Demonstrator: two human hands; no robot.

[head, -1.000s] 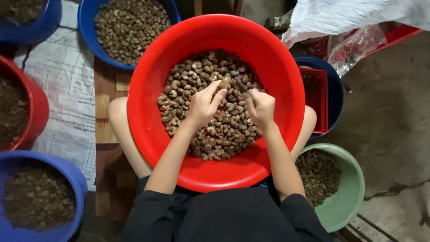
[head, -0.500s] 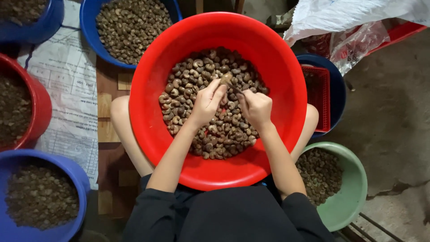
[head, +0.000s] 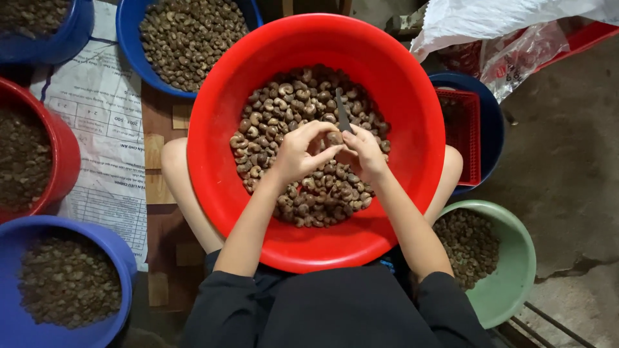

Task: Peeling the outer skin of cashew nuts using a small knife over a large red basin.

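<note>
A big red basin [head: 222,122] rests on my lap, holding a heap of brown cashew nuts [head: 284,106] in their shells. My left hand [head: 298,153] hovers over the heap and pinches a single nut [head: 333,138] between thumb and fingers. My right hand [head: 366,151] is right beside it, gripping a small dark knife [head: 342,114] whose blade points up and away from me. The two hands meet at the nut.
Blue tubs of nuts stand at top left [head: 184,38] and bottom left [head: 64,283], a red tub [head: 39,154] at the left, a green bowl [head: 500,258] of nuts at the right. A red crate [head: 461,132] in a blue tub and plastic bags [head: 509,26] lie upper right.
Both hands have drawn closer to me with the nut. The knife blade has swung from lying across the nut to pointing up and away.
</note>
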